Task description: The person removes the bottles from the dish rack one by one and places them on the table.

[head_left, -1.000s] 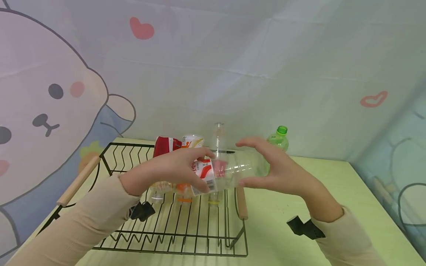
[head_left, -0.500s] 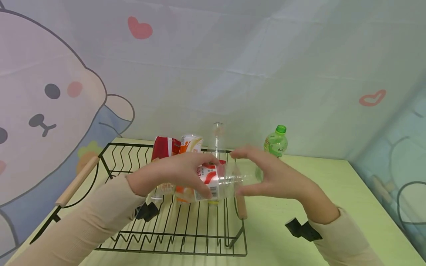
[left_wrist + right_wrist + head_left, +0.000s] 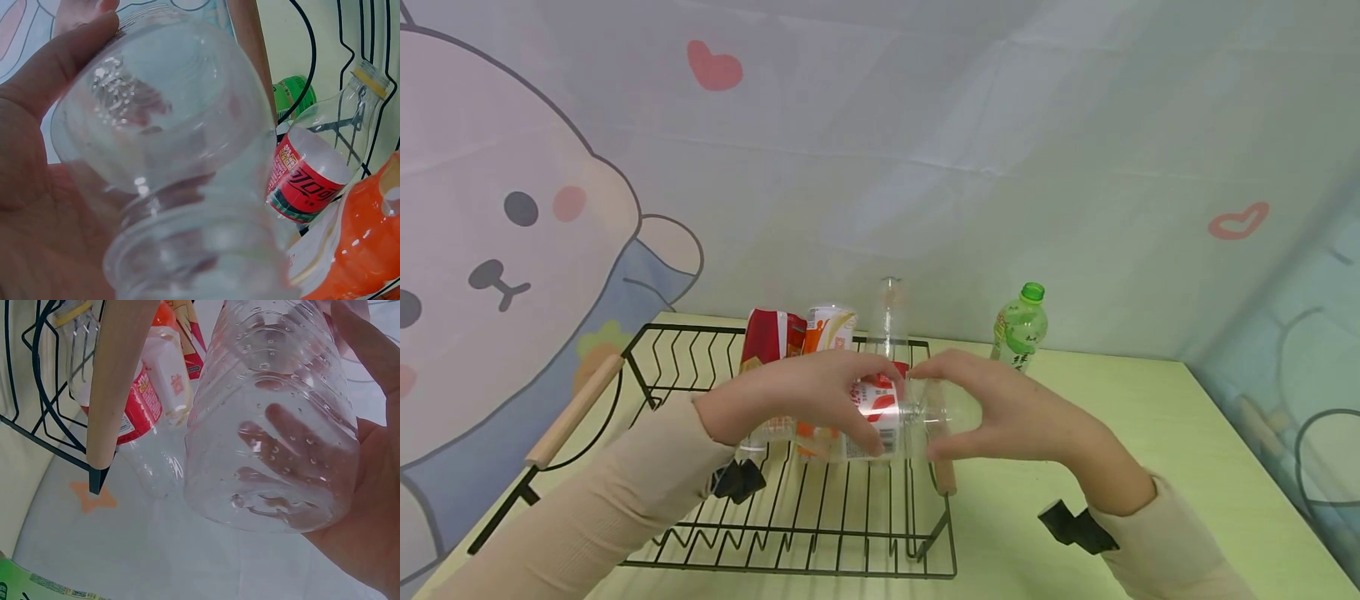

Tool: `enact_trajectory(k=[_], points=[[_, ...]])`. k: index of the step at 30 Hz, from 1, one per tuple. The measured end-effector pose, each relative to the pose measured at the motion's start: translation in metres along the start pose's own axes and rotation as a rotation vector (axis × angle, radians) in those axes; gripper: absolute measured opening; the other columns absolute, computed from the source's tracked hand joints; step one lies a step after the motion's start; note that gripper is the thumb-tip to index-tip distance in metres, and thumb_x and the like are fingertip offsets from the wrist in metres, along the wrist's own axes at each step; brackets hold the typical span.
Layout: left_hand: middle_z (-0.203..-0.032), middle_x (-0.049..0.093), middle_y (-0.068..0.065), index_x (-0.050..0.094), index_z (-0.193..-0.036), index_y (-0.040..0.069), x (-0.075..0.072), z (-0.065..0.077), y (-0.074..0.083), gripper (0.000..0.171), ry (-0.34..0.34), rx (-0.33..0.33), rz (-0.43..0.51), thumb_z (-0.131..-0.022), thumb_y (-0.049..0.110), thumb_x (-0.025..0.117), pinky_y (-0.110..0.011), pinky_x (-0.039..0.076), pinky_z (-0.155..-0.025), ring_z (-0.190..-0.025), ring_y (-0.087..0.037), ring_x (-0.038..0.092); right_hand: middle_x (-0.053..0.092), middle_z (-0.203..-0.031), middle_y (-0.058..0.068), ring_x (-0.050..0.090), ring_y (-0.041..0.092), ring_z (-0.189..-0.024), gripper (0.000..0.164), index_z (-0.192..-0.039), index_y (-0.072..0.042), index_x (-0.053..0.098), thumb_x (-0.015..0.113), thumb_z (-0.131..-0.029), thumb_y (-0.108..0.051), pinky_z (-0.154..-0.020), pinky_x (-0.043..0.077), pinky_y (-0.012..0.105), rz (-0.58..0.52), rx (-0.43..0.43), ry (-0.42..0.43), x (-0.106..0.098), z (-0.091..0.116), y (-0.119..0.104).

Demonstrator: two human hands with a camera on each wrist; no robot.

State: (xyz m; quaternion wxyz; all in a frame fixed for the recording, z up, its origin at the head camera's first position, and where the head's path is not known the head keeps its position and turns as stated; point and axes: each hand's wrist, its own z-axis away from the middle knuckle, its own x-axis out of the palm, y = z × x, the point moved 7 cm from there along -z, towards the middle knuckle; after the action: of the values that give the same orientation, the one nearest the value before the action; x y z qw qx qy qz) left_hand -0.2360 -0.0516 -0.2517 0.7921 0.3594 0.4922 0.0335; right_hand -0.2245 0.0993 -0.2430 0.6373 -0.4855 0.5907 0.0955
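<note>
The right grip (image 3: 373, 472) curls round a clear bottle (image 3: 275, 422) with ridged sides and scattered droplets, fingers showing through the plastic. Left of it, a wooden handle (image 3: 119, 387) on a dark wire rack (image 3: 50, 444) partly hides a red-labelled bottle (image 3: 142, 407). Something green (image 3: 34, 584) enters at lower left.

- My left arm (image 3: 587, 492): in from lower left, beige sleeve (image 3: 647, 467) to the wrist.
- My left hand (image 3: 808, 398): bare, curled to a C, fingers (image 3: 874, 365) beyond, thumb (image 3: 863, 435) nearer me.
- My right arm (image 3: 1172, 542): in from lower right, sleeved alike.
- My right hand (image 3: 1011, 410): bare, curled likewise, facing the left, fingertips near its own.
</note>
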Motion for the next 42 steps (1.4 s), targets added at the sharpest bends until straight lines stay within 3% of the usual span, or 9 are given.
enact_trajectory(k=[16, 24, 35, 42], points=[[-0.106, 0.059, 0.003, 0.056, -0.126, 0.026, 0.006, -0.002, -0.002, 0.059, -0.041, -0.014, 0.045, -0.073, 0.026, 0.082, -0.031, 0.051, -0.073, -0.093, -0.018, 0.057, 0.055, -0.126, -0.012, 0.053, 0.013, -0.116, 0.063, -0.132, -0.021, 0.054, 0.079, -0.077, -0.04, -0.097, 0.046, 0.04, 0.001, 0.02, -0.045, 0.008, 0.0, 0.005], [-0.119, 0.058, 0.002, 0.054, -0.133, 0.025, 0.006, -0.003, -0.002, 0.065, -0.04, -0.013, 0.03, -0.074, 0.028, 0.081, -0.034, 0.049, -0.08, -0.101, -0.018, 0.053, 0.056, -0.13, -0.006, 0.052, 0.017, -0.121, 0.069, -0.137, -0.021, 0.051, 0.08, -0.077, -0.04, -0.099, 0.045, 0.043, -0.005, 0.056, -0.063, 0.012, 0.0, 0.009], [-0.113, 0.059, 0.002, 0.055, -0.132, 0.02, 0.007, -0.007, -0.003, 0.062, -0.039, 0.002, 0.054, -0.076, 0.028, 0.081, -0.032, 0.05, -0.079, -0.098, -0.018, 0.054, 0.055, -0.127, -0.012, 0.054, 0.015, -0.115, 0.07, -0.137, -0.021, 0.051, 0.08, -0.076, -0.037, -0.098, 0.045, 0.042, 0.019, 0.095, -0.071, 0.014, 0.001, 0.013], [-0.105, 0.059, 0.003, 0.057, -0.127, 0.02, 0.008, -0.009, -0.005, 0.058, -0.002, 0.005, 0.046, -0.075, 0.028, 0.081, -0.029, 0.05, -0.073, -0.093, -0.017, 0.055, 0.056, -0.125, -0.011, 0.054, 0.013, -0.113, 0.066, -0.136, -0.017, 0.052, 0.079, -0.078, -0.031, -0.097, 0.046, 0.042, 0.044, 0.091, -0.064, 0.014, 0.001, 0.014]])
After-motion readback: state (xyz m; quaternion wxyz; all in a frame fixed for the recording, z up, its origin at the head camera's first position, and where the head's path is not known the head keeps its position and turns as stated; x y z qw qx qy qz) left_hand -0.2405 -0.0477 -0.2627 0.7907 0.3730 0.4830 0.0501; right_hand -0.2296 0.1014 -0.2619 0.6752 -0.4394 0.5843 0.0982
